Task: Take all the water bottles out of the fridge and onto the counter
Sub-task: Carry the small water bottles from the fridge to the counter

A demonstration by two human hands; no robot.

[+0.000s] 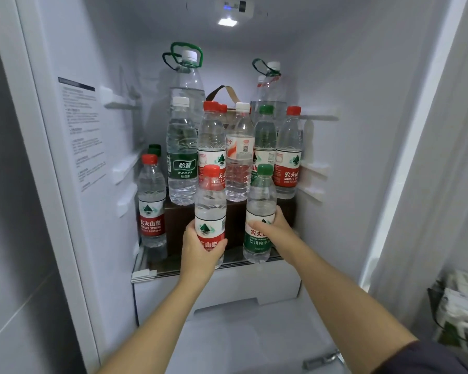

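The left hand (201, 245) has its fingers curled round the lower label of a red-cap bottle (210, 206). The right hand (274, 225) grips a green-cap bottle (260, 209) at mid-label, thumb across the front. Both bottles are upright at the front of the fridge (335, 76) shelf (143, 273). It is unclear whether their bases are touching the shelf or just clear of it. The counter is not in view.

Both bottles look full and sealed, so each is probably a moderate one-hand load. Their thin clear plastic will likely give a little under a squeeze, but the water inside should keep them firm. Having been chilled, they may be damp and slick on the bare plastic, so the paper label is the surer place to hold. The low grip on the red-cap bottle leaves its top free to tip, and a hold nearer the middle would steady it.

More bottles stand in a tight row (238, 157) on a brown box (179, 225) just behind, and one (152, 203) stands at the left. A careless pull could knock them over. The big jugs (187, 82) at the back look much heavier and are best lifted by their green loop handles.
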